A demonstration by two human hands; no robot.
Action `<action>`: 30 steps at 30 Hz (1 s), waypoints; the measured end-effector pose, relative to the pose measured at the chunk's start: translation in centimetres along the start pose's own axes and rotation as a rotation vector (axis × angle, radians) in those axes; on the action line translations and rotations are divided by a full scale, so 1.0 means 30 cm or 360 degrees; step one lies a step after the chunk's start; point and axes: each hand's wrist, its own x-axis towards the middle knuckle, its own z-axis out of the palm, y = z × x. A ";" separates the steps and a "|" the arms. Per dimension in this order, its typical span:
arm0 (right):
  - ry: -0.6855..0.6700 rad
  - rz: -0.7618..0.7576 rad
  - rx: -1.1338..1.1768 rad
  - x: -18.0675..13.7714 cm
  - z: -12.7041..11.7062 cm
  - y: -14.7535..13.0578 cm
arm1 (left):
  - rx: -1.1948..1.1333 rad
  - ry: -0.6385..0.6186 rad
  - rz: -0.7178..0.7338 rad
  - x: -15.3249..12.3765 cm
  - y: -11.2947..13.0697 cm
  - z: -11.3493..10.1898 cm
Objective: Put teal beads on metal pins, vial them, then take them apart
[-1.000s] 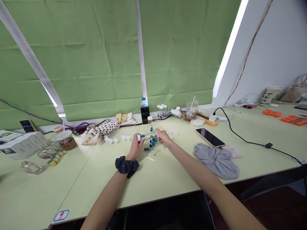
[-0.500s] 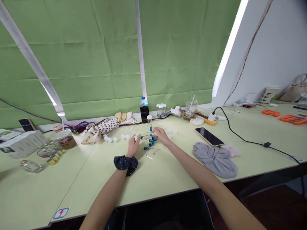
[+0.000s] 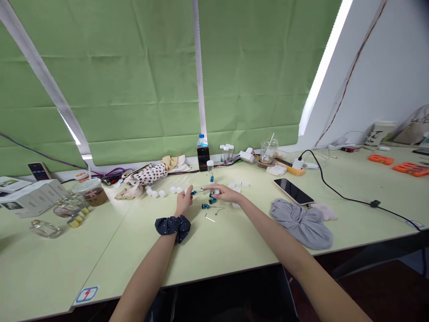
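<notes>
The pale counter (image 3: 234, 250) carries everything here, with a grey cloth (image 3: 301, 223) and a phone (image 3: 294, 191) lying near the right forearm. Over its middle, the left hand (image 3: 184, 201) and the right hand (image 3: 226, 193) face each other. Just beyond them stands a white-capped vial (image 3: 211, 171), upright, something blue at its base. Smaller is the white-and-blue piece (image 3: 193, 192) that the left hand pinches; the right hand stretches its fingers toward it, over a white cap (image 3: 216, 192) (whether they grip that, I cannot tell). Loose blue-ended pieces (image 3: 212, 201) lie close by. The step in hand seems to be lining up small parts between the hands; the next move probably calls for a steady left hold and fine right-hand fingertip control.
</notes>
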 end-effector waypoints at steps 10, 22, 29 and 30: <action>-0.0055 0.0250 0.0350 -0.026 -0.045 -0.017 | 0.0303 0.0242 0.0248 -0.005 0.023 -0.016; -0.0158 0.0507 0.0703 -0.018 -0.031 0.008 | 0.0373 0.0125 0.0372 -0.024 0.044 0.006; 0.0138 0.0572 0.0379 -0.025 -0.068 0.050 | 0.0473 0.0264 0.0371 -0.004 0.033 -0.036; 0.0158 0.0566 0.0257 -0.024 -0.071 0.056 | 0.0489 0.0283 0.0381 -0.003 0.031 -0.039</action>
